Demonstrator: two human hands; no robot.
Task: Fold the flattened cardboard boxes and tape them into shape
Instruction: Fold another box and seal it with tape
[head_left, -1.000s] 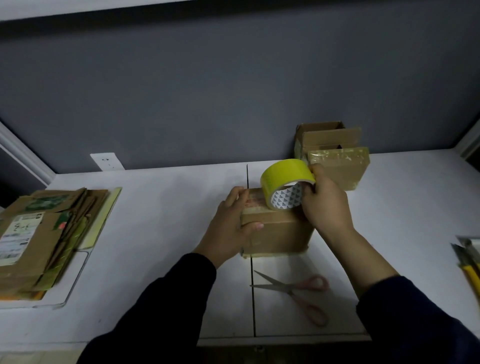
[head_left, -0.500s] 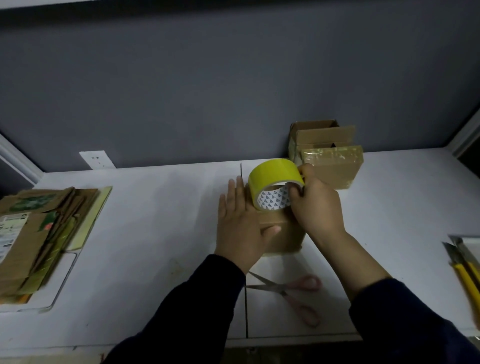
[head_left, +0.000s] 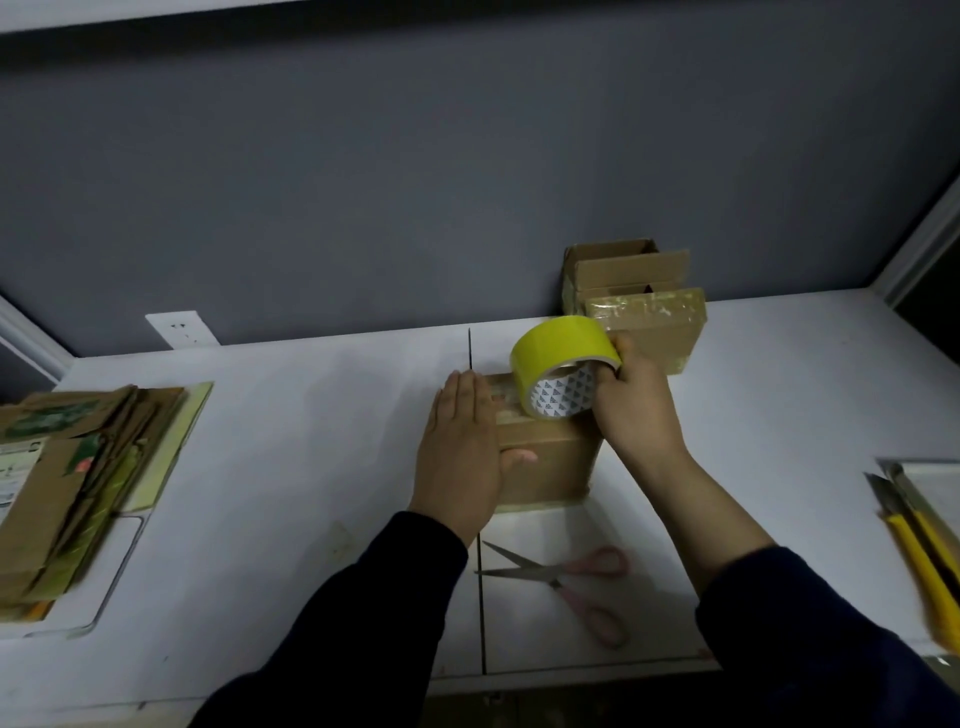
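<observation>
Your left hand (head_left: 462, 457) lies flat, fingers straight and together, on the left part of the cardboard box (head_left: 550, 467). Its thumb is spread to the right over the cardboard, so it presses and does not grip. Your right hand (head_left: 636, 410) is curled round the yellow tape roll (head_left: 563, 358) and holds it on edge on the far right part of the box top. Both forearms, in dark sleeves, come in from the near edge of the counter (head_left: 311, 441).

The box stands about in the middle of the counter. The left hand covers its left side and the roll hides part of its top, so whether tape is stuck there cannot be told. The stack of flattened boxes (head_left: 67, 483) at the left edge is blurred and cut off. Two finished boxes (head_left: 644, 317) at the far edge are partly hidden behind the roll. The scissors (head_left: 571, 577) lie open toward the near edge. Yellow tools (head_left: 919, 545) at the right edge are too blurred to name.
</observation>
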